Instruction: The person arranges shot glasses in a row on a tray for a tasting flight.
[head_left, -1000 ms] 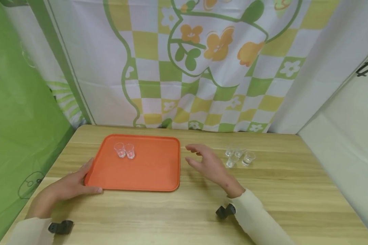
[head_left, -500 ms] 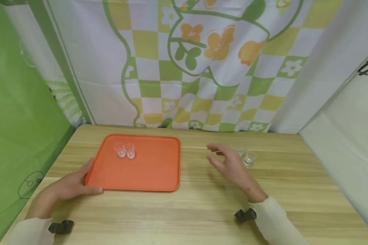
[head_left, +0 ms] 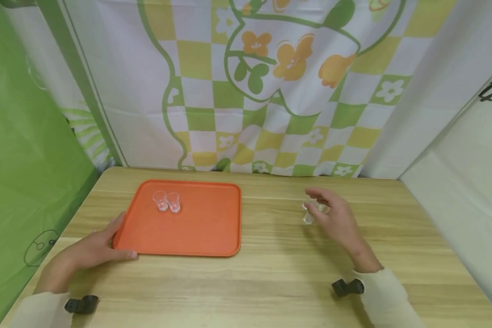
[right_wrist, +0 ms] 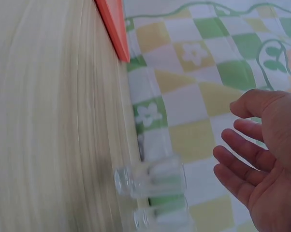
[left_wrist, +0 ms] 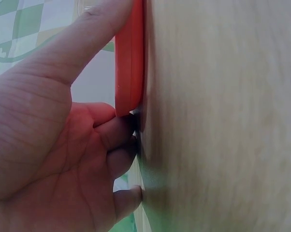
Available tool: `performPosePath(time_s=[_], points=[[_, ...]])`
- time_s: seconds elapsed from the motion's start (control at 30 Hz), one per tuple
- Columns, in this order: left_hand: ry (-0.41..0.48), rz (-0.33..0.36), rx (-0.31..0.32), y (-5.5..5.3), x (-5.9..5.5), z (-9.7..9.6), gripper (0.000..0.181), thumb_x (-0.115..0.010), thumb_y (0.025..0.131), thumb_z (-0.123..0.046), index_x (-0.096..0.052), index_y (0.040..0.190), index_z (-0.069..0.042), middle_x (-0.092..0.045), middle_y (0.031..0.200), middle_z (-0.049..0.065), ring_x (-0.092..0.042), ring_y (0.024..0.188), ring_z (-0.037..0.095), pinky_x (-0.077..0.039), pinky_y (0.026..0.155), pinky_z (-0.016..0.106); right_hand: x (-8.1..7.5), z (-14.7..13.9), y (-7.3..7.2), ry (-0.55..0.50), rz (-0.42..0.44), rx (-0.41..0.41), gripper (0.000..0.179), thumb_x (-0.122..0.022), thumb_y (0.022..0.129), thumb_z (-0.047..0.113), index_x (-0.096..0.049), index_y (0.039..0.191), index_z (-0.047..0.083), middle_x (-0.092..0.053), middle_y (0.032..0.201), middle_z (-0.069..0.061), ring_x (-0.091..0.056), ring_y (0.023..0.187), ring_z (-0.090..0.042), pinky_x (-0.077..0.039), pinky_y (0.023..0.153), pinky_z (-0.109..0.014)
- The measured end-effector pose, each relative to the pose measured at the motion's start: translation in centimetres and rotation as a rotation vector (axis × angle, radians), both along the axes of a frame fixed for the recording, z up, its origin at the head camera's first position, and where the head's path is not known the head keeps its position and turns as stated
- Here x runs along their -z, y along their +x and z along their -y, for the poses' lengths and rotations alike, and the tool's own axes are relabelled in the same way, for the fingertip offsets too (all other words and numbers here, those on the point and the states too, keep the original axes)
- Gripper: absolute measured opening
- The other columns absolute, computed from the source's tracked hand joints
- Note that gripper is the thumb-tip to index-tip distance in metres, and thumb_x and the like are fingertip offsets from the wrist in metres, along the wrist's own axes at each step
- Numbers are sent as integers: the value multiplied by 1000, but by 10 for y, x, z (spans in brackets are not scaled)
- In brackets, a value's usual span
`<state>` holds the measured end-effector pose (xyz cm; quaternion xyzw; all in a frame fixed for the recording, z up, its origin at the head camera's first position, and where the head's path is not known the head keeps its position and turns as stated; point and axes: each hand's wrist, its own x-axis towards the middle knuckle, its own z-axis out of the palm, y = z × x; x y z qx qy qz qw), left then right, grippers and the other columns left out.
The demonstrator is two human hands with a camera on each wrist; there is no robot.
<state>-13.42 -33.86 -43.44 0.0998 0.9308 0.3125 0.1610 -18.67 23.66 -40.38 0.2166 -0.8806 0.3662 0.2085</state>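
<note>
- Clear glasses are standing on the wooden table, right of the frame's middle; we are seeing them partly hidden by the right hand, so we cannot tell their number.
- We are keeping the right hand's fingers spread and loosely bent, holding nothing; in the right wrist view a gap is showing between them and two glasses at lower centre.
- Two more glasses are standing side by side in the orange tray, towards its upper left.
- We are gripping the orange tray at its lower-left corner with the left hand, the thumb lying along the near edge and the fingers going round the left side.
- Our two hands are resting well apart, the orange tray lying between them.
- Behind the wooden table, a checked curtain is hanging across the top; a green sheet is filling the left edge.
</note>
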Motion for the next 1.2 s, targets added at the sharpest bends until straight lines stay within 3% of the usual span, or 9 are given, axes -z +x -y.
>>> performPosePath(time_s=[0.13,0.27,0.33,0.4,0.53,0.63,0.93,1.2], points=[[3,-5,2,0,0,0,118,-79,89,-43,1,162,4,-9,158,45,-20,138,68,-25,103,80,0,-13,-2,5,21,39,30,-74,94,0,-68,123,-5,-70,122,-18,-67,109,-34,-54,95,-39],[-3,-9,3,1,0,0,117,-79,89,-42,0,162,5,-10,158,45,-22,137,68,-27,103,79,0,-25,-2,3,22,67,31,-74,94,1,-67,124,-5,-70,123,-19,-66,110,-35,-48,96,-18],[-9,-9,2,1,0,0,117,-79,89,-42,0,162,4,-10,158,44,-22,137,68,-27,103,79,0,-30,-2,4,23,81,33,-74,94,1,-66,125,-5,-69,124,-19,-66,110,-36,-45,95,-14],[-14,-9,3,1,-1,0,116,-79,89,-42,0,162,5,-11,158,45,-23,137,68,-28,103,79,1,-34,-2,1,30,92,34,-74,94,1,-66,126,-6,-68,125,-20,-65,111,-37,-49,98,-21],[-18,-6,1,1,-2,-1,117,-79,89,-43,0,162,5,-10,158,45,-21,138,68,-27,104,79,2,-41,-1,7,62,113,37,-74,94,2,-64,129,-7,-66,127,-22,-64,113,-39,-50,99,-48],[-16,-7,2,1,-3,-1,117,-79,89,-42,-1,162,5,-11,158,45,-22,138,68,-27,104,79,4,-47,-1,20,100,119,39,-73,95,4,-62,131,-8,-64,129,-25,-61,115,-42,-48,99,-57],[3,-8,11,1,-2,-1,118,-79,89,-42,1,162,5,-9,158,45,-21,138,67,-26,104,79,9,-62,-2,42,262,115,52,-70,100,11,-49,141,-12,-53,139,-34,-55,121,-53,-47,100,-63],[8,-5,10,0,-2,0,119,-79,89,-44,2,163,2,-7,159,44,-18,139,68,-24,104,80,13,-70,0,88,372,145,61,-71,100,19,-44,146,-11,-55,136,-37,-61,115,-53,-53,93,-60]])
